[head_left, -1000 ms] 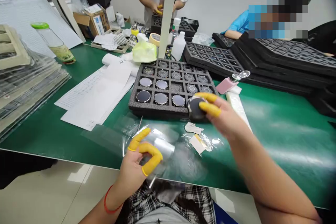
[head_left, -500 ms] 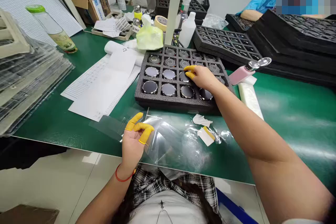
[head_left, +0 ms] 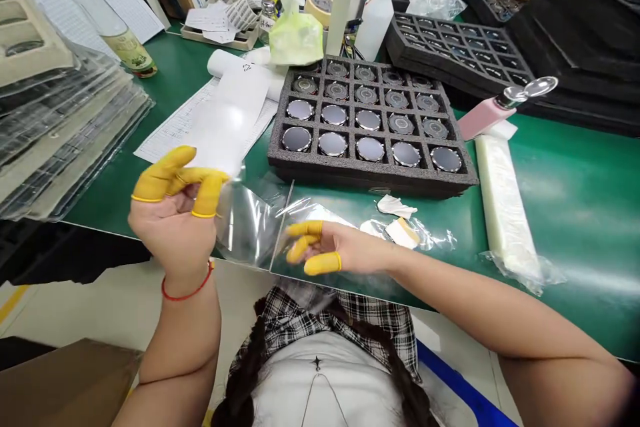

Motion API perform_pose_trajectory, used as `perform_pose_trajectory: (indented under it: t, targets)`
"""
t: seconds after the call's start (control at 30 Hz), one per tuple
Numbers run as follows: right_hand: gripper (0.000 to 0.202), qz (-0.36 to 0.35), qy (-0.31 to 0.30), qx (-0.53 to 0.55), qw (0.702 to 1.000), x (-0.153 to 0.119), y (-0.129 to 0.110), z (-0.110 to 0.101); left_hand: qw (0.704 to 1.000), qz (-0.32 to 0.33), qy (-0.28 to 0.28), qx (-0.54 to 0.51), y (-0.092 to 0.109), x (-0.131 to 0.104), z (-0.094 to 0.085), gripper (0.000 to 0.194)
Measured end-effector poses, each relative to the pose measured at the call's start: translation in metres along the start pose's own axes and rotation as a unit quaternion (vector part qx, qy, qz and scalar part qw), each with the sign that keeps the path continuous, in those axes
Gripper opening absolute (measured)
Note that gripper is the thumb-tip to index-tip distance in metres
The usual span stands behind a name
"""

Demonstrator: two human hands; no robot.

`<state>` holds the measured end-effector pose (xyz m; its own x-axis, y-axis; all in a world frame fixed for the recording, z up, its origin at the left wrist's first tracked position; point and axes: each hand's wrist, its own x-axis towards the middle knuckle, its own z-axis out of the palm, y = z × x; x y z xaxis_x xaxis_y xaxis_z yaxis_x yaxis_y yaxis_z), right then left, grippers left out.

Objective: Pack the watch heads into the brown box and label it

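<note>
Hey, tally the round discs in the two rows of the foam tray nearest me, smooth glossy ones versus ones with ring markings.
Smooth glossy discs: 8
Ring-marked discs: 2
Total: 10

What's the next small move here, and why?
Probably ease the right hand toward the clear film beside the left hand and take its near edge: the right hand's fingers are parted, seemingly empty, and the film lies close to their tips.
</note>
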<state>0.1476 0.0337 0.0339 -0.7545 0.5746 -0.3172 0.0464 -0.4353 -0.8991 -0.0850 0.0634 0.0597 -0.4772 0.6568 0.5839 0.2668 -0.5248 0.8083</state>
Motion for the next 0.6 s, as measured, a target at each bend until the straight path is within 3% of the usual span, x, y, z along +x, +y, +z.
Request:
perform_pose_trajectory:
  t: [0.07,0.13,0.27,0.37,0.5,0.6]
  targets:
    - [0.059,0.058,-0.029,0.026,0.998,-0.001,0.007,0.004,0.998,0.03,0.041,0.03,-0.005,0.013,-0.01,0.033]
    - [0.048,0.094,-0.021,0.024,0.995,-0.006,0.008,0.006,0.995,0.031,0.066,0.073,-0.013,0.025,-0.022,0.034]
    - [0.041,0.1,0.101,-0.032,0.989,-0.02,0.001,-0.003,0.987,-0.056,0.062,0.141,-0.031,0.038,-0.043,0.033]
    - [0.032,0.097,0.189,-0.12,0.97,-0.029,-0.007,-0.018,0.979,-0.102,0.096,0.149,-0.037,0.041,-0.052,0.03]
    - [0.035,0.162,0.229,-0.302,0.911,-0.043,-0.014,-0.031,0.975,-0.115,0.192,0.014,-0.026,0.043,-0.066,0.042]
    - [0.033,0.144,0.278,-0.457,0.832,-0.056,-0.021,-0.038,0.958,-0.182,0.163,-0.152,-0.013,0.043,-0.082,0.043]
